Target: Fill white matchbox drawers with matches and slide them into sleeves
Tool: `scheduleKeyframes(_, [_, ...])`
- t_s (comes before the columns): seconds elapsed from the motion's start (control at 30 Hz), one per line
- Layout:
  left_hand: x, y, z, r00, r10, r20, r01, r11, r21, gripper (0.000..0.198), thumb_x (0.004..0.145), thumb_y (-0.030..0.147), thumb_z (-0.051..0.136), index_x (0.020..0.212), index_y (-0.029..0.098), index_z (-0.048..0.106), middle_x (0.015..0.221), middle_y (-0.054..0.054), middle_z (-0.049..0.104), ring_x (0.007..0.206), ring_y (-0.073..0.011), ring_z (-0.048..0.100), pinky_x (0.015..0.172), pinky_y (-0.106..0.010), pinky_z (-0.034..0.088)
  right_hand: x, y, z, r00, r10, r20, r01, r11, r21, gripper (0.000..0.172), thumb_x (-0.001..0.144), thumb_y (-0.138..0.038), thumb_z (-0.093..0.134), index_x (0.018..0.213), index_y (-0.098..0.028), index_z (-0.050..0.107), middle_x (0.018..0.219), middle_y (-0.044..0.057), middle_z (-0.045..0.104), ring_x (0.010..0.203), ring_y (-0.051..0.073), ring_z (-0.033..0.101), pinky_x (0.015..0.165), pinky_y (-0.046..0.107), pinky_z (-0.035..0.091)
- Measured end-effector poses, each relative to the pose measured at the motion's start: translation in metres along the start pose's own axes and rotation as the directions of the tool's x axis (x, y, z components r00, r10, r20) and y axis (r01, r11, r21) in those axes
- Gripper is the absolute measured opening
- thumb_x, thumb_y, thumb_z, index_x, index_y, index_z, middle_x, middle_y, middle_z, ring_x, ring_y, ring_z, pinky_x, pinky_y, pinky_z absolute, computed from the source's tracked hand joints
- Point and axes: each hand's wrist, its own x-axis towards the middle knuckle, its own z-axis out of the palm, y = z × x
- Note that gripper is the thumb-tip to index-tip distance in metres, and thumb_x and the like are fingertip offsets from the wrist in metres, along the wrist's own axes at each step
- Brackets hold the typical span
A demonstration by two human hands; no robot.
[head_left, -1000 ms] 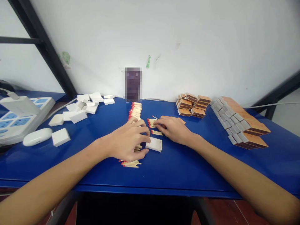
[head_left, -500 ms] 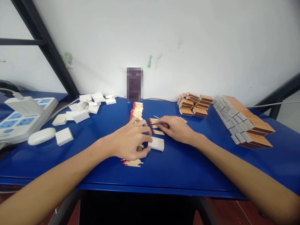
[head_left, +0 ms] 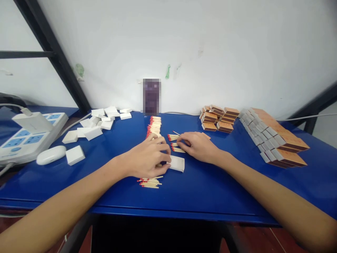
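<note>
My left hand [head_left: 150, 156] is closed at the left end of a small white matchbox tray [head_left: 177, 163], with thumb and fingertips against it. Under and beyond this hand runs a long row of red-headed matches [head_left: 154, 124]; more matches [head_left: 150, 182] lie loose on its near side. My right hand [head_left: 198, 146] has thumb and index finger pinched at the tail ends of a small group of matches [head_left: 174, 144], just behind the tray. Part of an orange matchbox piece [head_left: 206, 135] shows behind the right hand.
White trays [head_left: 94, 123] lie in a loose heap at back left, near a power strip [head_left: 34, 137] and a white oval case [head_left: 51, 155]. Orange matchboxes [head_left: 225, 117] and a larger matchbox stack [head_left: 279, 135] stand at right. A blurred dark rectangle [head_left: 152, 96] leans on the wall.
The fingers and thumb of my left hand have drawn together on the tray's end. My right hand stays at the matches almost unmoved. The view has shifted slightly.
</note>
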Motion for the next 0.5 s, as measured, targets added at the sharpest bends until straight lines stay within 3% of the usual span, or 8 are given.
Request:
scheduleKeyframes(0.27, [-0.0003, 0.0001, 0.0, 1.0, -0.015, -0.01, 0.015, 1.0, 0.0, 0.023, 0.091, 0.032, 0.052, 0.085, 0.02, 0.071, 0.096, -0.003, 0.067, 0.094, -0.0201, 0.051, 0.088, -0.039, 0.03, 0.0007, -0.0008, 0.0014, 1.0, 0.026, -0.002, -0.026, 1.0, -0.003, 0.022, 0.094, -0.029, 0.047, 0.092, -0.021, 0.067, 0.076, 0.001, 0.066, 0.066, 0.013, 0.054, 0.058, 0.026, 0.025])
scheduleKeyframes(0.5, [0.0005, 0.0, -0.0001, 1.0, -0.02, -0.008, 0.02, 1.0, -0.002, 0.022, 0.09, 0.032, 0.053, 0.084, 0.02, 0.071, 0.095, -0.003, 0.067, 0.093, -0.0199, 0.052, 0.089, -0.039, 0.03, -0.0023, -0.0038, -0.0034, 1.0, -0.024, 0.021, 0.023, 0.999, 0.038, 0.014, 0.088, -0.021, 0.05, 0.082, -0.019, 0.062, 0.075, 0.0, 0.065, 0.063, 0.012, 0.051, 0.06, 0.026, 0.027])
